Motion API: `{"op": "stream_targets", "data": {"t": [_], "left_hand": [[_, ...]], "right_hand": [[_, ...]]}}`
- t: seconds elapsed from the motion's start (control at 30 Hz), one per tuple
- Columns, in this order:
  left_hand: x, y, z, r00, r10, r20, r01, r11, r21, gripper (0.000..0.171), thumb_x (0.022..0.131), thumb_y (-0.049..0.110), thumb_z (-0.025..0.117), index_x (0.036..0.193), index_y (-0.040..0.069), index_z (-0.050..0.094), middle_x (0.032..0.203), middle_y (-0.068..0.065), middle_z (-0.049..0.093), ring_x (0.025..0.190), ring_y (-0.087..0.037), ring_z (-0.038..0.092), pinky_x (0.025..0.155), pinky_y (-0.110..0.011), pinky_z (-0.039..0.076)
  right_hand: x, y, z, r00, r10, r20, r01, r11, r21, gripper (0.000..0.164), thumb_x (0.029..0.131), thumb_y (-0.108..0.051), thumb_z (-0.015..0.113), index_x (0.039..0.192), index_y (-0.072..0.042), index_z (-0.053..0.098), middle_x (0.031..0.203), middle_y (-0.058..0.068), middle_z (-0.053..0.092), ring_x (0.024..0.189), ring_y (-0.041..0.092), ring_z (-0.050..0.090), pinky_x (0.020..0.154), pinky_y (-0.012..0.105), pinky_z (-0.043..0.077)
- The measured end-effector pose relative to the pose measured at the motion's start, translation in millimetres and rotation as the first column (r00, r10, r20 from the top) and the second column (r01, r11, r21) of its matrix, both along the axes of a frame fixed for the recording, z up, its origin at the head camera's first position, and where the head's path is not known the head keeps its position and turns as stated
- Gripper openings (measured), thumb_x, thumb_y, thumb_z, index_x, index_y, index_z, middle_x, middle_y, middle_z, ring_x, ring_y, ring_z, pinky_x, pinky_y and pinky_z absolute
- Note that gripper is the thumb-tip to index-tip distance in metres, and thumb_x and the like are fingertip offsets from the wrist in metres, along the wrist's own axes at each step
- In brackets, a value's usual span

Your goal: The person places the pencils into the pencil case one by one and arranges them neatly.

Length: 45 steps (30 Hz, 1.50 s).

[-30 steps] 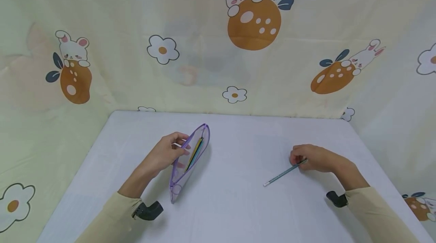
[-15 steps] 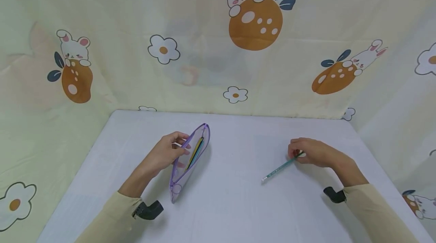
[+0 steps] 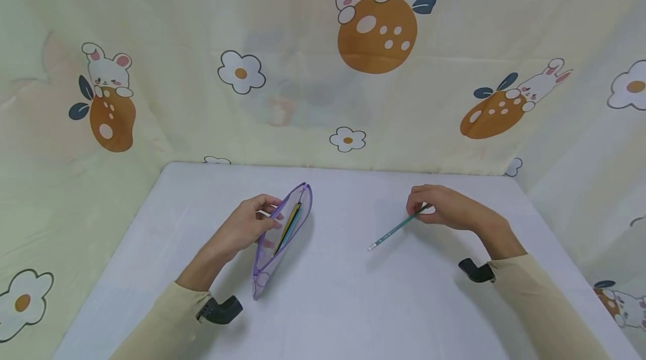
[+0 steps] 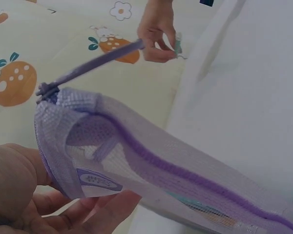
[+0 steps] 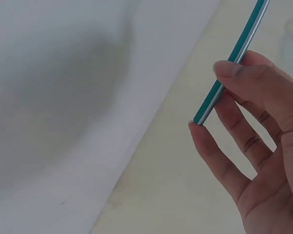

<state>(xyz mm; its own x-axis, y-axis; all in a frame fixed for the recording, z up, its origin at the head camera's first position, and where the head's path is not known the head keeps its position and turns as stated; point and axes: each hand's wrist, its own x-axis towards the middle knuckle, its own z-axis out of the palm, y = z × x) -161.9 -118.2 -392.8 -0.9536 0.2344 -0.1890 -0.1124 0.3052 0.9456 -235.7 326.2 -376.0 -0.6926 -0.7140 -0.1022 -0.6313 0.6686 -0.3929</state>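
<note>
My left hand point(image 3: 247, 225) grips one side of a see-through mesh pencil case point(image 3: 267, 270) with purple edging, its zip mouth spread apart. Several pencils point(image 3: 289, 228), yellow, black and teal among them, lie inside it. In the left wrist view the case's purple zip edge point(image 4: 176, 171) runs across, with a dangling zip pull point(image 4: 97, 63) at its end. To the right, my right hand point(image 3: 449, 208) pinches a teal pencil point(image 3: 396, 234) between thumb and fingers above the table. Its white eraser end points toward the case. In the right wrist view a fingertip touches the other end of the pencil point(image 5: 229, 68).
A white-covered table point(image 3: 353, 309) lies under both hands. Behind it hangs a cream curtain point(image 3: 298, 119) printed with rabbits, oranges and flowers, meeting the table's back edge. Black wrist cameras point(image 3: 220, 310) sit at the sleeves.
My right hand has lifted the teal pencil and carried it left and away from me, nearer the pencil case. The left hand and the case have stayed put.
</note>
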Motion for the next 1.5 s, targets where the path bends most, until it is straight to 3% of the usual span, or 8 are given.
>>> {"op": "stream_targets", "data": {"t": [0.2,0.53,0.93,1.5], "left_hand": [[-0.5,0.0,0.2,1.0,-0.005,0.0,0.005,1.0,-0.007,0.039,0.095,0.001,0.064,0.133,0.002,0.057,0.115,-0.016,0.059,0.102,-0.029,0.06,0.071,-0.039,0.065],[0.5,0.5,2.9,1.0,0.0,0.008,0.0,1.0,-0.008,0.041,0.095,0.0,0.063,0.135,0.001,0.056,0.116,-0.016,0.058,0.103,-0.029,0.06,0.071,-0.039,0.065],[0.9,0.5,2.3,1.0,0.007,0.019,-0.007,1.0,-0.007,0.04,0.095,-0.001,0.062,0.134,0.003,0.057,0.115,-0.016,0.058,0.104,-0.03,0.061,0.072,-0.038,0.065],[0.6,0.6,1.8,1.0,-0.005,0.006,0.005,1.0,-0.017,0.041,0.095,-0.001,0.061,0.136,0.0,0.055,0.115,-0.017,0.059,0.103,-0.03,0.061,0.072,-0.038,0.065]], "right_hand": [[-4.1,-24.5,13.5,1.0,0.014,-0.009,-0.014,1.0,-0.009,0.024,0.087,-0.002,0.077,0.096,-0.023,0.07,0.097,-0.012,0.061,0.094,0.008,0.065,0.088,0.035,0.061],[-12.1,-62.3,29.0,0.993,0.078,-0.092,-0.079,0.997,-0.01,0.02,0.087,-0.006,0.079,0.097,-0.022,0.072,0.099,-0.013,0.061,0.096,0.007,0.067,0.088,0.03,0.06],[-18.0,-108.7,52.8,0.984,0.137,-0.11,-0.14,0.99,-0.021,0.018,0.089,-0.01,0.078,0.098,-0.024,0.072,0.099,-0.013,0.061,0.098,0.008,0.067,0.091,0.03,0.059],[-25.0,-156.6,62.8,0.952,0.249,-0.18,-0.255,0.967,-0.01,0.014,0.089,-0.012,0.078,0.096,-0.023,0.073,0.099,-0.013,0.062,0.098,0.006,0.063,0.086,0.027,0.056]]}}
